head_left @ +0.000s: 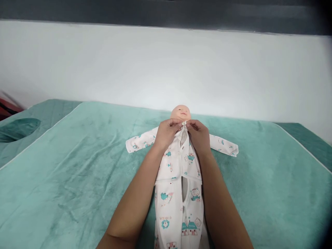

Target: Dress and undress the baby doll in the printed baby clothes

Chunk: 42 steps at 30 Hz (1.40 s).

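Note:
A baby doll (181, 112) lies face up, its head toward the wall. It wears a white printed baby jacket (169, 162) whose sleeves spread out to both sides, over matching printed pants (166, 207). At the neckline, my left hand (168, 133) pinches the jacket's left front edge near the collar. Close beside it, my right hand (198, 135) pinches the right front edge. Below my fingers the jacket front hangs slightly apart, with a snap showing on the edge. The doll's hands are hidden by the sleeves.
A teal plush cover (77, 173) with some wrinkles spreads under the doll. Behind it rises a white wall (166, 69) with a dark band along the top. A red and black object (9, 109) shows at the far left edge.

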### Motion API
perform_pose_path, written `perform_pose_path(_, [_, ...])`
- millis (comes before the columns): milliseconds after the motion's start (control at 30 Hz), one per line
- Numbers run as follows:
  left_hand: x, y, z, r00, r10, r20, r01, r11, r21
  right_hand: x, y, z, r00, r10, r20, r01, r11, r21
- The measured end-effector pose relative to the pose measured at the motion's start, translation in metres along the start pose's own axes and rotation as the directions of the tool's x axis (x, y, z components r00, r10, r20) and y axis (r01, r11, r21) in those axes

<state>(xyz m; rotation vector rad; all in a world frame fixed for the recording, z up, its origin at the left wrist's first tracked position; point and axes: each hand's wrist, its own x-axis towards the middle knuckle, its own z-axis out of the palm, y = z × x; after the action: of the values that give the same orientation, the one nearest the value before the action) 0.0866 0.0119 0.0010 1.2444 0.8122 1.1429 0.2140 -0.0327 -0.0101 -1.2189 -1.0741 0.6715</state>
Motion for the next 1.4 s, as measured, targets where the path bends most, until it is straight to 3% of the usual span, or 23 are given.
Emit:
perform_pose_path(267, [0.000,0.002,-0.004,0.998,-0.060,0.019,0.061,0.992,-0.113,0.001,0.002,0.000,1.000,-0.016,0.012,0.017,0.994,-0.110])
perform_pose_path(433, [0.000,0.000,-0.004,0.998,-0.059,0.019,0.061,0.994,-0.091,0.001,0.002,0.000,0.999,-0.040,0.020,0.043,0.988,-0.151])
perform_pose_path(667, [-0.001,0.002,-0.004,0.998,-0.065,0.021,0.066,0.996,-0.055,0.000,-0.004,0.002,0.999,-0.028,0.023,0.029,0.997,-0.077])
perform_pose_path(1033, [0.000,-0.002,-0.001,0.999,0.025,0.028,-0.026,0.999,0.031,0.002,-0.003,0.004,0.999,0.015,-0.028,-0.017,0.998,-0.063])
perform_pose_path(1400, [0.001,-0.005,-0.002,0.999,0.047,0.025,-0.048,0.996,0.076,0.001,-0.009,0.005,1.000,-0.025,-0.019,0.021,0.985,-0.174])
